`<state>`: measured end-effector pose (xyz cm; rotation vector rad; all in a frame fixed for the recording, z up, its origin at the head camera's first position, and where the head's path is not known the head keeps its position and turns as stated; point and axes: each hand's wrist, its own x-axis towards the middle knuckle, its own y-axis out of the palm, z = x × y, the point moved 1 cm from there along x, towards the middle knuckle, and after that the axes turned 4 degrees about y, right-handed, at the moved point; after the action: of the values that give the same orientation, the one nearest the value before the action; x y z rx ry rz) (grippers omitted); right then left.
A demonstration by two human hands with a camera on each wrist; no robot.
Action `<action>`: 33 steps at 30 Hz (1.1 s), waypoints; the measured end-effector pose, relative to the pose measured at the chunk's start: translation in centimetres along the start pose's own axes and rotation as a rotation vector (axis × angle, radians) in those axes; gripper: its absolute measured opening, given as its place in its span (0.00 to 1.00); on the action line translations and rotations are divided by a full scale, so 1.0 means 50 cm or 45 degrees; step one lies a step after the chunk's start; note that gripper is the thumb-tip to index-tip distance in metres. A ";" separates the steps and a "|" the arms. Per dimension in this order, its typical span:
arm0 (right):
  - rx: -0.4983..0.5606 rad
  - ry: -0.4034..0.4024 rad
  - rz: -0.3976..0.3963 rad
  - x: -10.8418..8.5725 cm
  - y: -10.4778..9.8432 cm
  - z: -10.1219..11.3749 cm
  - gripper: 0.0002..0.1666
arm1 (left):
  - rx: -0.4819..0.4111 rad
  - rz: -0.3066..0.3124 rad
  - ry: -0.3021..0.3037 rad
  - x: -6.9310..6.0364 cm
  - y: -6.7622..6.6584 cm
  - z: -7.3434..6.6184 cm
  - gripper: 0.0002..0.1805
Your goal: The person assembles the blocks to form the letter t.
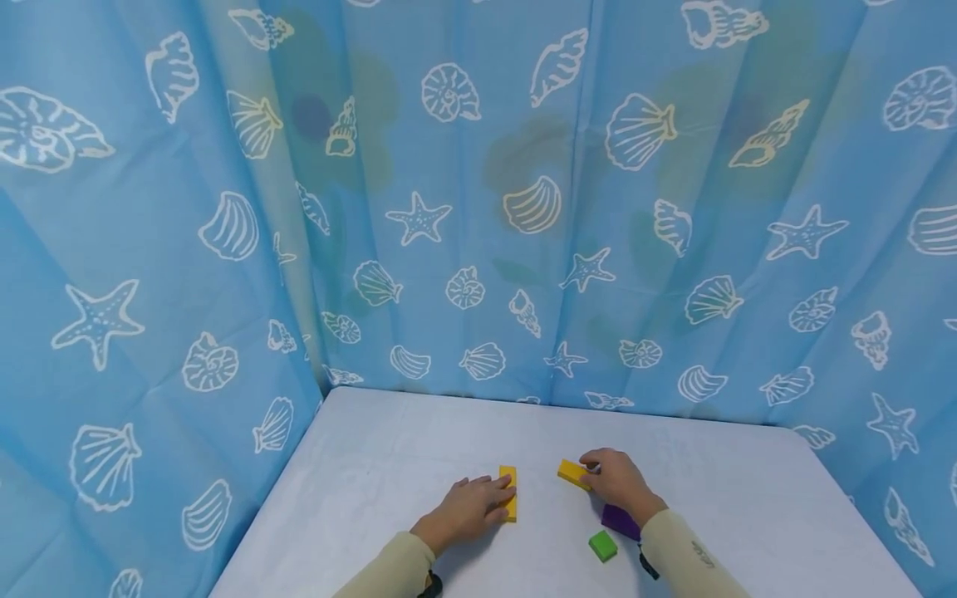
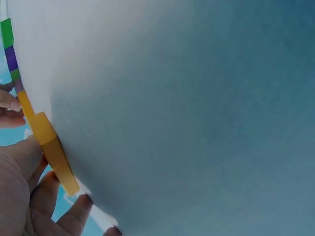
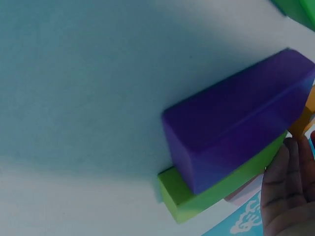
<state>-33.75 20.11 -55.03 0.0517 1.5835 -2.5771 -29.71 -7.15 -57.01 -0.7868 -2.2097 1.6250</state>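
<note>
My left hand (image 1: 469,508) rests on a long yellow block (image 1: 509,474), its fingers lying fairly straight across the top. In the left wrist view, the thumb and fingers touch one side of that yellow block (image 2: 60,164). To the right, my right hand (image 1: 622,483) pinches one end of another yellow block (image 1: 571,472) between thumb and fingers. Just below the right wrist lies a purple block (image 1: 619,521). In the right wrist view, this purple block (image 3: 236,118) is against a long green block (image 3: 221,194).
A small green block (image 1: 603,546) lies near the purple one, toward the front. The white table (image 1: 419,432) is bordered at the back and left by blue shell-patterned curtains (image 1: 463,224).
</note>
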 end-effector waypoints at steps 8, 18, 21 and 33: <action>0.119 0.047 0.030 0.022 0.010 -0.001 0.17 | 0.010 -0.014 -0.006 -0.003 0.000 0.004 0.24; 0.260 0.139 0.066 0.029 0.019 0.011 0.15 | 0.007 0.012 -0.010 0.001 0.002 0.002 0.25; 0.283 0.166 0.051 0.037 0.020 0.017 0.14 | 0.009 0.010 -0.011 0.002 -0.003 0.000 0.25; 0.327 0.187 0.079 0.063 0.037 0.031 0.15 | -0.005 0.021 -0.001 -0.005 -0.004 -0.004 0.24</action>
<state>-36.63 17.65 -56.27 0.3138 1.2578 -2.7658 -29.44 -7.17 -56.71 -0.8071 -2.2135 1.6293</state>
